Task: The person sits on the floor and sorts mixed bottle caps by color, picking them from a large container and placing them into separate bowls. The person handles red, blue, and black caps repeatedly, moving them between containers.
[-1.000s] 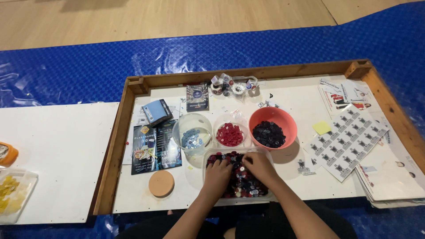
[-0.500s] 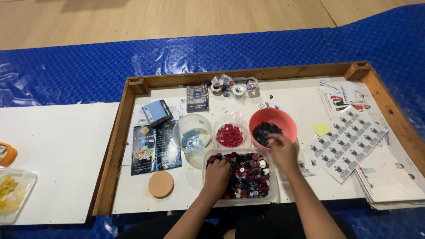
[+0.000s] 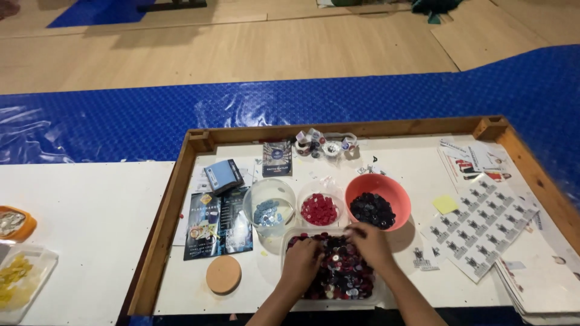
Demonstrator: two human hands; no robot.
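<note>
Both hands down in the clear plastic tray (image 3: 290, 281) at the near edge of the wooden-framed board (image 3: 158, 241). Left hand (image 3: 300, 264) fingers curled into the mixed buttons (image 3: 341, 278), can't tell if it's pinching one. Right hand (image 3: 370, 242) at the tray's far right corner, just short of the orange bowl (image 3: 399, 202); fingertips bunched together, whether there's a button between them I can't tell.

Handling, my read: buttons are small hard discs, light, smooth, probably slippery. They'll slide over each other in the pile, so pinch a single one by its rim with thumb and forefinger, not flat on the face. Not fragile. Tray looks thin and flexy, would skid if pushed.

Behind the tray, in a row: clear tub with pale blue buttons (image 3: 266, 212), small clear cup of red buttons (image 3: 319, 209), orange bowl holding dark buttons (image 3: 371, 210). Round cork coaster (image 3: 223, 274) left of the tray, glossy dark leaflet (image 3: 217, 223) beyond it. Sheet of printed stickers (image 3: 483, 226) and a yellow sticky note (image 3: 446, 204) well off to the right
</note>
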